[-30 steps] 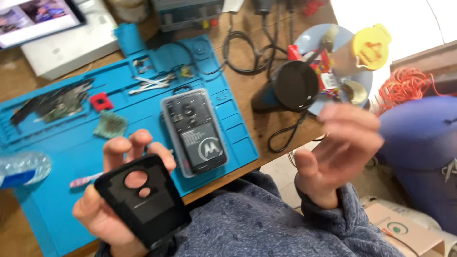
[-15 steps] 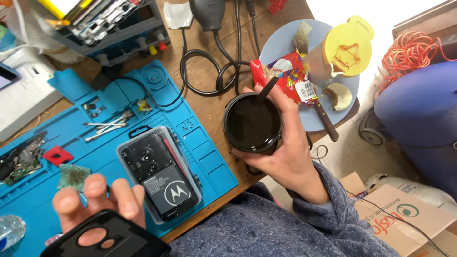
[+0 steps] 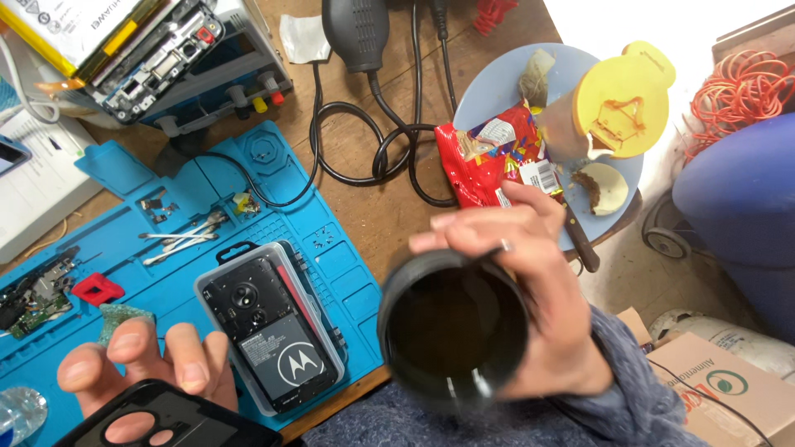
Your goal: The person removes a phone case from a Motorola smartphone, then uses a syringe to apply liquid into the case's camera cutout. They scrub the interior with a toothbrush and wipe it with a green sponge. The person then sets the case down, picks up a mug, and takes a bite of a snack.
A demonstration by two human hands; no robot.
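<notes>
The right hand [image 3: 538,298] is wrapped around a dark mug [image 3: 454,331], full and low in the frame's centre; it is best kept level. The left hand [image 3: 145,368], lower left, grips a black phone case [image 3: 166,422], cut off by the bottom edge. The mug is blurred.

Black phone case [image 3: 170,422] bottom-cropped, mug [image 3: 454,331] blurred
</notes>
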